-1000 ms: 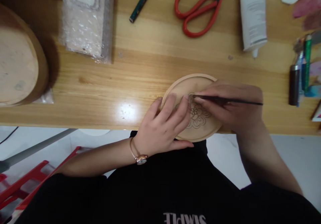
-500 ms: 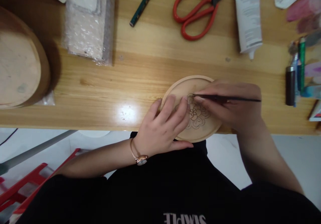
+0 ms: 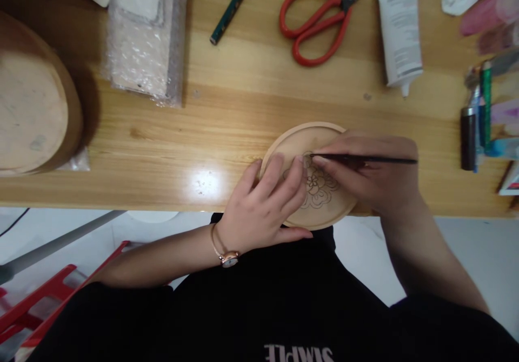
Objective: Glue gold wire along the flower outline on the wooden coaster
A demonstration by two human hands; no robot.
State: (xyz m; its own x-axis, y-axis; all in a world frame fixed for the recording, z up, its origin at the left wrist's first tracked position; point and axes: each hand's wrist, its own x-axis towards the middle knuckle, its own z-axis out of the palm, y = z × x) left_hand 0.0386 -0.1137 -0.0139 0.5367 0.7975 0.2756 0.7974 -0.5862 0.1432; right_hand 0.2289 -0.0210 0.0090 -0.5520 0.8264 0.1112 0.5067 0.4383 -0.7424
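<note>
A round, pale wooden plate [image 3: 284, 140] with a raised rim overhangs the table's near edge. Dark outlines of a flower [image 3: 313, 182] are drawn on its face. My left hand [image 3: 263, 205] grips the plate from the left, with spread fingertips on its face and the thumb along the near rim. Between the thumb and fingers of my right hand [image 3: 373, 170] is a thin, dark paintbrush [image 3: 377, 159]. Its tip meets the upper part of the drawing. The brush's fine point is hard to make out, and part of the flower is hidden by my left fingers.
Beyond the plate lie a dark green pencil [image 3: 231, 10], red-handled scissors [image 3: 316, 24] and a white tube [image 3: 400, 34]. On the left are bubble-wrapped boards [image 3: 141, 48] and a large round wooden piece [image 3: 32, 102]. Several pens and a dark marker [image 3: 468, 139] sit at the right.
My right hand and the brush have shifted very slightly left. My left hand and the plate stay in place.
</note>
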